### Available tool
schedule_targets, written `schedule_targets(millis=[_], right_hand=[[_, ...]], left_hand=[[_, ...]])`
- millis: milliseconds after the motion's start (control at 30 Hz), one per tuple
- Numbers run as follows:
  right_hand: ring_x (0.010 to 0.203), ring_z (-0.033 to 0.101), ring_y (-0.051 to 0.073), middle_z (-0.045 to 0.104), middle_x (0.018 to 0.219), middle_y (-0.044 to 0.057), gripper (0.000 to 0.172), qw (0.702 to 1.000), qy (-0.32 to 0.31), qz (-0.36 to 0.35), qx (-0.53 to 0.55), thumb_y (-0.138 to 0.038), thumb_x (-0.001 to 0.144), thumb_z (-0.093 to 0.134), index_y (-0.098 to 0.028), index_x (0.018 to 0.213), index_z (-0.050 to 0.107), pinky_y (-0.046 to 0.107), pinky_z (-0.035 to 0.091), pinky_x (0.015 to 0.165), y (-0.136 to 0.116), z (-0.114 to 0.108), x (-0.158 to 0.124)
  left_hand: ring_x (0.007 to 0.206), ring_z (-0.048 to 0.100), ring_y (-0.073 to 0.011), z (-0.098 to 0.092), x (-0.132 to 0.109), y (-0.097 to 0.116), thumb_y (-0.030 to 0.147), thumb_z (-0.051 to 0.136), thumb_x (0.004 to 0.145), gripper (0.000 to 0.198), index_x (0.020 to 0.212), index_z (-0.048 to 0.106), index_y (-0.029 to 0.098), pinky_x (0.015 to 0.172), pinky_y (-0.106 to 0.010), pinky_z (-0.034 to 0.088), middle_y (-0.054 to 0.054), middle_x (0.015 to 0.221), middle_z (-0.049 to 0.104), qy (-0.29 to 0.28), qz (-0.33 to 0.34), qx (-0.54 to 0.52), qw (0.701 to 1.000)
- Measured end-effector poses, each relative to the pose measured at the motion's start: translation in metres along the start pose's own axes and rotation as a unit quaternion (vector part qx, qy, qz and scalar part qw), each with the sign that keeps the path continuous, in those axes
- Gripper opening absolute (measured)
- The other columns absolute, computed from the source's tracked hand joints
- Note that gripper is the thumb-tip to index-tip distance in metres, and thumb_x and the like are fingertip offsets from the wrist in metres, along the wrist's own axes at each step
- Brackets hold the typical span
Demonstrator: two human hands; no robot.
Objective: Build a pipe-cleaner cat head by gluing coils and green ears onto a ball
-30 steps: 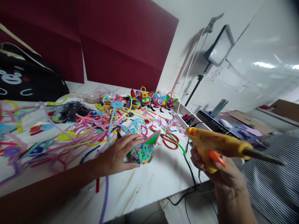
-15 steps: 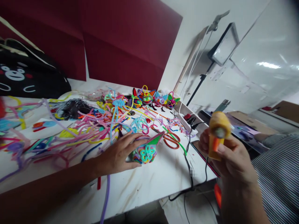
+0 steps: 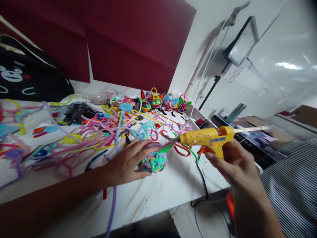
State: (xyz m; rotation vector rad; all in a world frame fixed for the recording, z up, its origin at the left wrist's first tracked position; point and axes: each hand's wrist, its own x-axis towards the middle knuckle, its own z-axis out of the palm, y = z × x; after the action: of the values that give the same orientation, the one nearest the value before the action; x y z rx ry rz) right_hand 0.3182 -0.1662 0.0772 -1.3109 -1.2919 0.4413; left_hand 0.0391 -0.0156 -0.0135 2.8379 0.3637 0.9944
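My left hand [image 3: 128,162] is closed around the side of a pipe-cleaner ornament [image 3: 156,163], a small rounded head with a green flower on its front and a pointed green and pink ear. In my right hand [image 3: 237,162] is a yellow hot glue gun [image 3: 205,138], gripped by its handle, with a clear glue stick coming out of its back end. Its nozzle points left, close to the ear's tip; whether they touch I cannot tell. Orange-handled scissors [image 3: 182,149] lie behind the ear, partly hidden by it and the glue gun.
Loose pipe cleaners [image 3: 81,138] cover the table's left and middle. Several finished ornaments [image 3: 156,100] stand at the back. A black cable [image 3: 204,185] hangs over the table's right edge. A black bag [image 3: 32,76] sits at the back left. Another person's striped clothing [image 3: 294,185] is at the right.
My right hand has turned the glue gun from facing me to pointing left, bringing its nozzle near the ear. My left hand keeps hold of the ornament in nearly the same place.
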Motion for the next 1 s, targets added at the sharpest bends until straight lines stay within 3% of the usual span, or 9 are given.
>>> schedule_targets(millis=[200,600,833,1000], right_hand=[[0.104,0.071,0.026,0.074,0.112,0.004,0.037,1.000,0.007,0.011,-0.010,-0.028,0.080,0.084,-0.030,0.114,0.069,0.039,0.059,0.091,0.0032,0.0002,-0.0038],[0.095,0.072,0.029,0.074,0.106,0.007,0.042,0.999,0.020,0.021,-0.033,-0.035,0.074,0.087,-0.028,0.110,0.068,0.040,0.060,0.076,0.0039,-0.0023,-0.0091],[0.081,0.070,0.022,0.073,0.097,0.004,0.040,0.997,-0.009,0.016,-0.072,-0.036,0.073,0.087,-0.029,0.107,0.066,0.033,0.059,0.066,0.0063,-0.0048,-0.0061],[0.082,0.072,0.022,0.073,0.095,0.004,0.034,0.996,-0.051,0.001,-0.067,-0.033,0.077,0.084,-0.027,0.102,0.062,0.030,0.060,0.063,0.0031,-0.0027,-0.0022]], left_hand=[[0.135,0.052,-0.0349,0.0007,-0.0001,0.0010,0.029,0.076,0.084,0.076,0.150,0.038,0.023,0.118,-0.054,0.037,-0.017,0.146,0.053,0.014,0.005,0.005,1.000],[0.138,0.050,-0.0339,0.0018,0.0031,0.0046,0.028,0.074,0.084,0.082,0.153,0.029,0.022,0.118,-0.053,0.039,-0.017,0.147,0.053,0.003,-0.009,0.010,1.000],[0.139,0.049,-0.0356,0.0048,0.0033,0.0072,0.028,0.075,0.080,0.088,0.154,0.027,0.024,0.115,-0.051,0.045,-0.018,0.149,0.050,0.017,-0.043,-0.007,0.999],[0.138,0.051,-0.0357,0.0094,0.0023,0.0063,0.026,0.075,0.080,0.091,0.156,0.024,0.026,0.113,-0.051,0.047,-0.016,0.149,0.050,0.027,-0.056,-0.012,0.998]])
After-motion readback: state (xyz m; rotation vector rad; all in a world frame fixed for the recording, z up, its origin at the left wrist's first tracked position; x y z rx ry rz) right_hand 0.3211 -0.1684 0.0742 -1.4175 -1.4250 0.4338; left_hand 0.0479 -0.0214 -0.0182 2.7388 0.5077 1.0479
